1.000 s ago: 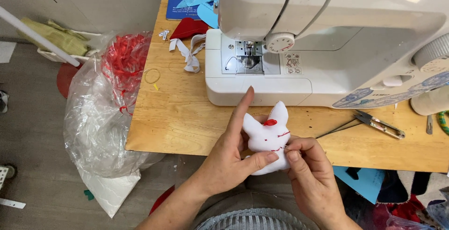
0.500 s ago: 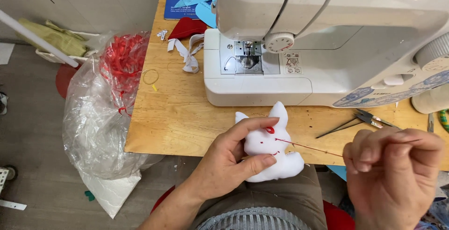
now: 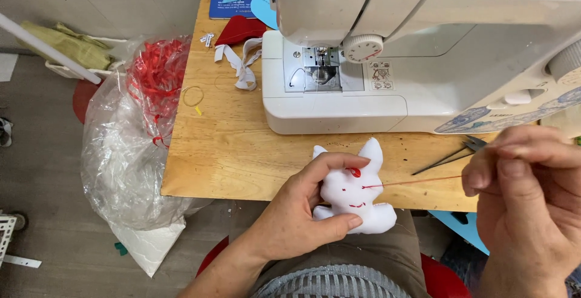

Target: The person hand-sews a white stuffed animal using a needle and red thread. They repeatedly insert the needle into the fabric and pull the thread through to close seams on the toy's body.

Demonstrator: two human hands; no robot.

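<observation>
Pulling red thread [image 3: 417, 182] taut, right hand [image 3: 526, 201] nearer, left hand [image 3: 302, 213] still gripping white plush toy [image 3: 354, 192]

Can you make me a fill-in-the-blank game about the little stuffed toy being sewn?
1. The left hand holds a small ____ stuffed toy.
2. The right hand pulls a thread coloured ____.
3. Behind the toy, on the wooden table, stands a white sewing ____.
4. A clear plastic bag hangs off the table's ____ side.

Missing words: white; red; machine; left
</observation>
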